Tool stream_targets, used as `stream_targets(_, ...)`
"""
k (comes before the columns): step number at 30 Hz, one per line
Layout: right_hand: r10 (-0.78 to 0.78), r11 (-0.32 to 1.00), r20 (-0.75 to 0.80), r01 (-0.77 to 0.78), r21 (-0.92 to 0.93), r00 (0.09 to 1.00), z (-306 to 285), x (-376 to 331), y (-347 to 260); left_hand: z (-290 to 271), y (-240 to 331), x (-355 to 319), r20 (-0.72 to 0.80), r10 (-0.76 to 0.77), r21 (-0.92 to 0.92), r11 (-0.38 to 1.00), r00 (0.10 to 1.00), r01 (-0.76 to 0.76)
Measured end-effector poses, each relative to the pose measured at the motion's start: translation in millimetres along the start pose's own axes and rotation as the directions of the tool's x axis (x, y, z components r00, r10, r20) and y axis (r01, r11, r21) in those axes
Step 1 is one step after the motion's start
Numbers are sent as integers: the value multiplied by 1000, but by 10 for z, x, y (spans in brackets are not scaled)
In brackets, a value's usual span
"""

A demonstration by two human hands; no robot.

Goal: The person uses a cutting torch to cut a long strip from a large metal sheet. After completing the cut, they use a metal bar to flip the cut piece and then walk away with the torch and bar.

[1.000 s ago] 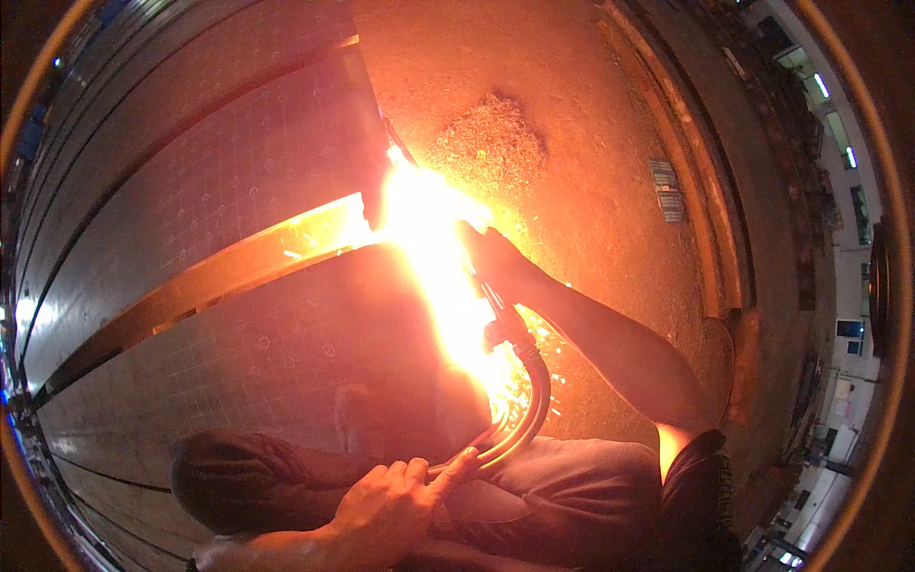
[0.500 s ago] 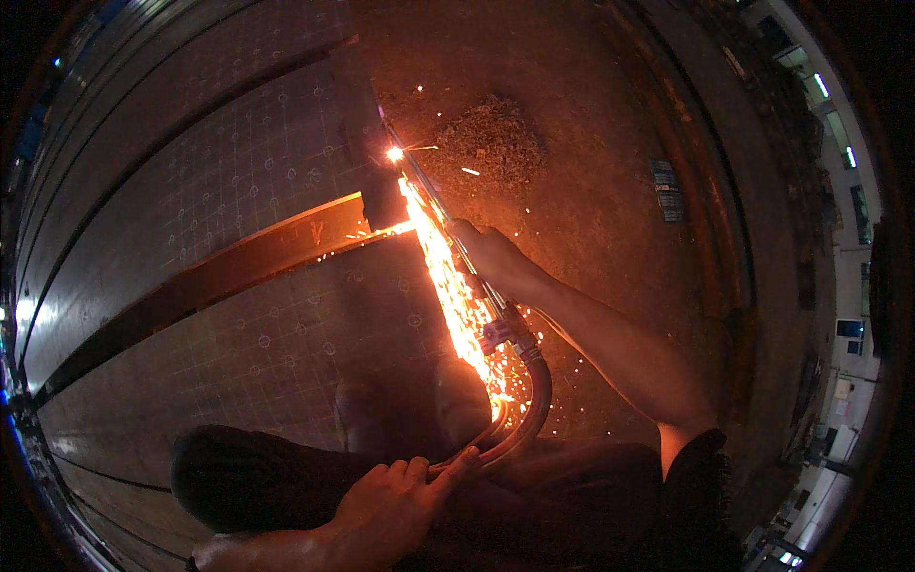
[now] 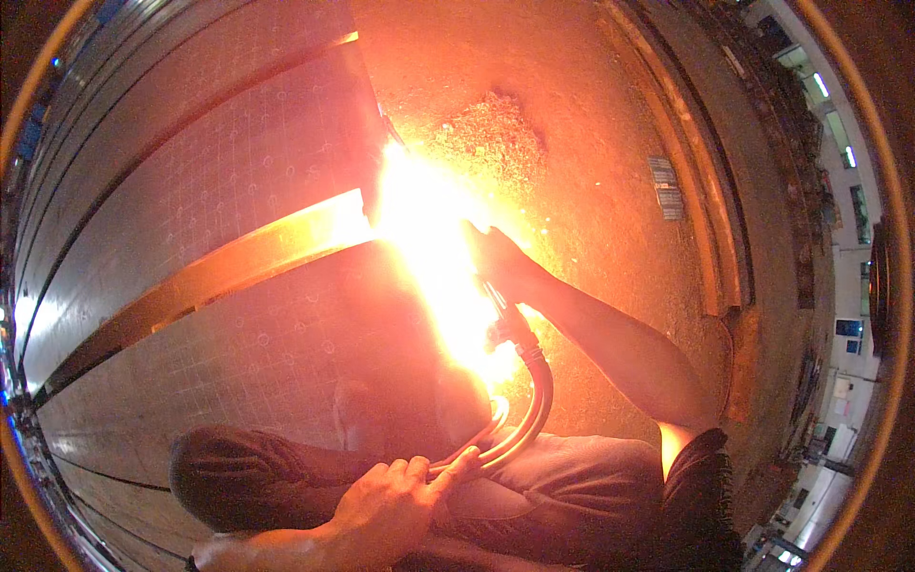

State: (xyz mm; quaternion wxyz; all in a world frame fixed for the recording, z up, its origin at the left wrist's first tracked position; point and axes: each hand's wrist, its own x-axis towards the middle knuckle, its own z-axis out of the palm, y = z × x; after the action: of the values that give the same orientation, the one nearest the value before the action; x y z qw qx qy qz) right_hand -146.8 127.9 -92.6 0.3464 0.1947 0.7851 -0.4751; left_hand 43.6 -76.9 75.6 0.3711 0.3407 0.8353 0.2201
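My right hand is closed around the tube of a cutting torch, its outline partly lost in glare. From the torch's lower end, hoses curve down toward my lap. My left hand grips these hoses above my leg. A blinding flare covers the torch tip and the edge of the large marked steel plates on the left. Between the plates runs a steel bar or beam, lit orange, its right end beside the flare.
Beyond the flare a heap of small scraps lies on the floor. Long steel sections stretch along the right, with a small grey slatted piece nearer. My bent legs are below the flare.
The small bright point and spark stream have swelled into a wide white-orange flare, hiding the torch tip and lighting the surroundings. Both hands stay in nearly the same places.
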Motion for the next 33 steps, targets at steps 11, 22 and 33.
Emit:
stream_targets(11, -141, 968, 126, 110, 226, 982, -2, -125, -28, -29, 23, 19, 165, -60, 21, 998, 984, 58)
stream_targets(22, -112, 983, 97, 96, 158, 989, 32, -46, 16, 33, 16, 8, 120, -57, 51, 997, 991, 51)
stream_targets(33, -77, 953, 134, 34, 302, 988, 83, -94, 42, 68, -32, 6, 104, -38, 40, 999, 994, 34)
